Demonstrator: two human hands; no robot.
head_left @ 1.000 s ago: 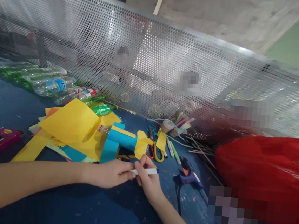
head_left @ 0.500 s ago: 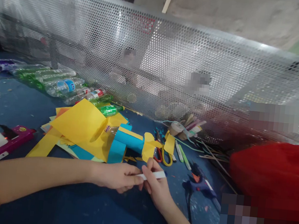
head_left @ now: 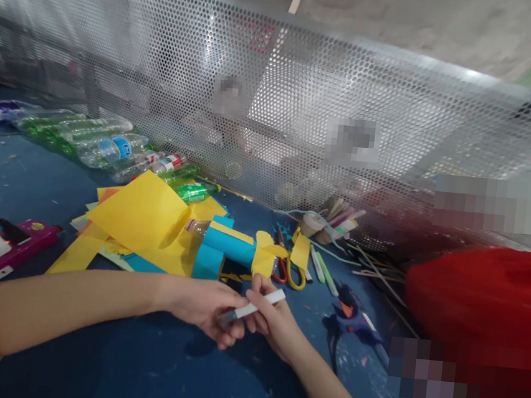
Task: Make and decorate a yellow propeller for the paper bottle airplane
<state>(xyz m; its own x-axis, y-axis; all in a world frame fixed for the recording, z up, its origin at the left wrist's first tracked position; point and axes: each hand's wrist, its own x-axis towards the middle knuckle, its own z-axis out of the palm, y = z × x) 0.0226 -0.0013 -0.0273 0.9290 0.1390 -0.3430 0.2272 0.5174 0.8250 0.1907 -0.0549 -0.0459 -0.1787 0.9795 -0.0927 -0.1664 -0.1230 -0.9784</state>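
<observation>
My right hand point(head_left: 276, 323) grips a white marker pen point(head_left: 260, 303) near its middle, with the white end pointing up to the right. At its darker lower end, my left hand point(head_left: 210, 309) has its fingers closed round the marker; whether that end is a cap is unclear. Just beyond my hands lies a clear bottle point(head_left: 196, 227) wrapped in a blue paper tube point(head_left: 229, 244), with yellow paper fins point(head_left: 264, 255) at its right end. Beside the fins are scissors with red handles point(head_left: 280, 270) and yellow-handled scissors point(head_left: 296, 276).
Coloured paper sheets point(head_left: 136, 218) lie left of the wrapped bottle, with several plastic bottles point(head_left: 110, 150) behind. A purple power strip point(head_left: 11, 253) is at left. To the right are a blue glue gun point(head_left: 357, 320) and a person's red sleeve point(head_left: 485, 301). A perforated metal screen point(head_left: 164, 76) stands behind.
The marker has tilted, and its darker lower end now shows between my left fingers. My left hand has turned and its fingers have shifted along the marker. The view has moved slightly.
</observation>
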